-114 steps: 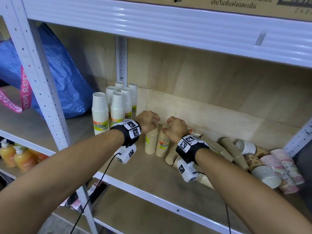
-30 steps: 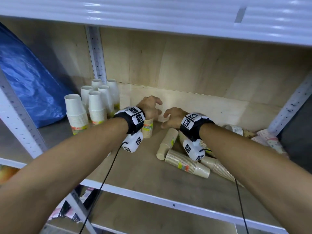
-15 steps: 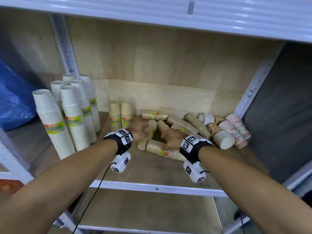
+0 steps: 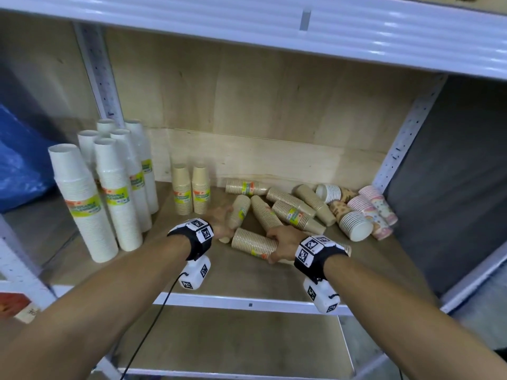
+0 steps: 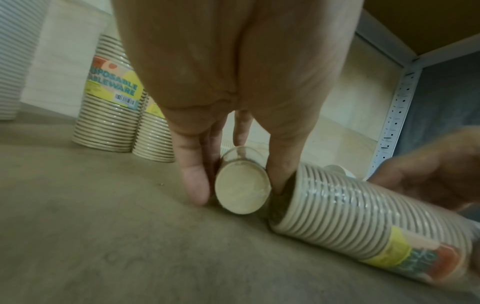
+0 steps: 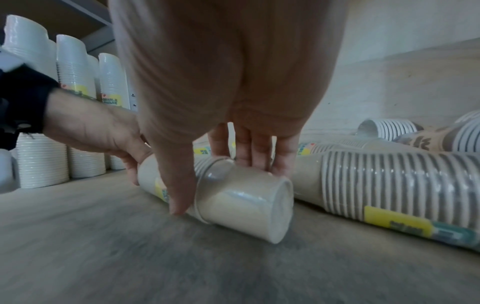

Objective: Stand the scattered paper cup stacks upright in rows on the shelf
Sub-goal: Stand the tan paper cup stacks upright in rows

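Note:
Two kraft paper cup stacks lie on the wooden shelf (image 4: 274, 278) near its front. My left hand (image 4: 223, 222) grips the narrow end of one lying stack (image 4: 239, 211), its fingers (image 5: 194, 185) on either side of the stack's base (image 5: 241, 191). My right hand (image 4: 279, 242) grips the other lying stack (image 4: 252, 244), with thumb (image 6: 179, 195) on one side and fingers on the other of that stack (image 6: 246, 205). Two kraft stacks (image 4: 192, 190) stand upright at the back, beside the tall white stacks (image 4: 115, 193).
Several more kraft stacks (image 4: 293, 212) lie scattered behind my hands. Brown-patterned (image 4: 348, 218) and pink-patterned (image 4: 375, 207) stacks lie at the right by the steel upright (image 4: 403, 138). A blue bag (image 4: 19, 165) sits beyond the left upright. The upper shelf beam (image 4: 274, 26) hangs overhead.
Both hands have come forward from the two upright kraft stacks at the back to the lying ones, and each now grips a stack.

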`<state>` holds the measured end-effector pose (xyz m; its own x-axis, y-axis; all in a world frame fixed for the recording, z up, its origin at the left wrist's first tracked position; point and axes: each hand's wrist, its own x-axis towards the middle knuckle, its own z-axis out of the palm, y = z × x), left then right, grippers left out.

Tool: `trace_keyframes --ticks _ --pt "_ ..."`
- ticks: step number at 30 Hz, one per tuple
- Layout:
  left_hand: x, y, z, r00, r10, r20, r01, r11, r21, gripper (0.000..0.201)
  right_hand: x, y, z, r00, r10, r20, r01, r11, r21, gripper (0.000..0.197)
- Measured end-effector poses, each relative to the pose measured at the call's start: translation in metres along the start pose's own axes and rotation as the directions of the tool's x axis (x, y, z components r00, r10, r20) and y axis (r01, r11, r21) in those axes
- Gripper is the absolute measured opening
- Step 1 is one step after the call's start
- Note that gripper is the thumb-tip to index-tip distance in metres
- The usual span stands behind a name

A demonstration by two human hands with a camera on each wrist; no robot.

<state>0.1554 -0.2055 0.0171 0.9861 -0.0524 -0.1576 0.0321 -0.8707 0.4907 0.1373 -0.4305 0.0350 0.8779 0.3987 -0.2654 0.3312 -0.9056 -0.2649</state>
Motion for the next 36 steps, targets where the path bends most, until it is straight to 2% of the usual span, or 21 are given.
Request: trace_keyframes --ticks 3,6,8,13,20,24,29,36 --pt "-0.001 0.001 -0.003 0.999 -0.029 0.026 0.029 0.999 -0.015 0.089 0.000 -0.002 -0.002 1.000 0.000 0.012 0.000 1.000 -0.007 0.072" --pt "-0.004 0.004 -0.009 0.998 -0.062 0.033 0.062 0.998 0.017 0.074 0.000 -0.005 -0.006 1.000 -0.005 -0.001 0.005 1.000 -0.013 0.071" --pt "-0.004 0.004 -0.015 0.997 -0.071 0.021 0.071 0.997 0.018 0.065 0.000 -0.008 -0.011 1.000 -0.010 -0.014 0.009 1.000 -0.008 0.068" --pt "-0.005 0.012 -0.045 0.998 -0.039 -0.048 0.040 0.999 0.012 0.062 -0.001 -0.020 -0.041 0.999 -0.029 -0.033 0.029 0.999 0.013 0.053" --pt "-0.010 0.028 -0.090 0.989 -0.021 -0.147 0.027 0.999 0.042 0.024 0.004 -0.042 -0.081 0.991 -0.070 -0.116 0.075 0.996 0.038 0.036" --pt "-0.011 0.039 -0.106 0.981 0.045 -0.187 -0.026 0.995 0.100 0.032 0.012 -0.056 -0.092 0.987 -0.061 -0.149 0.063 0.998 0.009 0.039" --pt "-0.014 0.052 -0.111 0.987 0.106 -0.120 -0.085 0.982 0.166 0.034 0.023 -0.074 -0.093 0.985 -0.076 -0.156 0.069 0.996 -0.049 0.042" --pt "-0.014 0.056 -0.105 0.992 0.120 -0.043 -0.109 0.973 0.202 0.046 0.035 -0.085 -0.088 0.981 -0.096 -0.167 0.088 0.994 -0.057 0.047"
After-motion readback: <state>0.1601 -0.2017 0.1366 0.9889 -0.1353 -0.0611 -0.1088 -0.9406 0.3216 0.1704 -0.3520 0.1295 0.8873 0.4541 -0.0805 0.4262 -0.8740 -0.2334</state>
